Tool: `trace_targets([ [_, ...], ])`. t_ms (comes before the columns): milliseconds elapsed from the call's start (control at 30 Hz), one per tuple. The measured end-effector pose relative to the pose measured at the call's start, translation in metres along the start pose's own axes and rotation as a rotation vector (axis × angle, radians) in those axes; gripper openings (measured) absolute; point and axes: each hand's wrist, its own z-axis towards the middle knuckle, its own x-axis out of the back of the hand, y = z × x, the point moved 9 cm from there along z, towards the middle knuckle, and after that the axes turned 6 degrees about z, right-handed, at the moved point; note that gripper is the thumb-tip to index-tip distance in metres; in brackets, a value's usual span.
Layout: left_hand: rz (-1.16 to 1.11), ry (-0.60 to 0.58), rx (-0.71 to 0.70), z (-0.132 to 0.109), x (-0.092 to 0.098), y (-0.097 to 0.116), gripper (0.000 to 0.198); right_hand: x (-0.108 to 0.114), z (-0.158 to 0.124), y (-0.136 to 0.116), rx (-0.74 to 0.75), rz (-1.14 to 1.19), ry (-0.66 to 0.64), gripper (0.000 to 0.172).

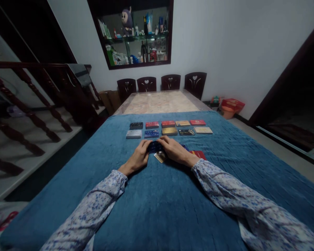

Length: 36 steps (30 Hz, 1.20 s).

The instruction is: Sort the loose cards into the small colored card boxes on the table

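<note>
Between my two hands is a stack of dark blue cards (154,147), low over the cloth. My left hand (141,153) grips its left end with the fingers closed. My right hand (173,149) closes on its right end, palm down. Just below the stack lies a gold card (160,157), partly under my right hand. A red card (199,154) pokes out beyond my right wrist, with a bit of blue card beside it. Farther off, card stacks sit in two rows, among them a silver stack (134,134), a blue stack (151,134) and a black stack (136,125).
A blue cloth (151,202) covers the near part of the long table; its far end shows a bare marble top (162,101). Several dark chairs (170,82) stand behind it. A wooden railing (28,80) runs along the left, and a red-lined bin (229,108) is at right.
</note>
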Motion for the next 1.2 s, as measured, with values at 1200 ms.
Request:
trace_targets([
  [1200, 0.217, -0.190, 0.029, 0.041, 0.002, -0.038, 0.054, -0.004, 0.041, 0.022, -0.145, -0.165, -0.198, 0.034],
])
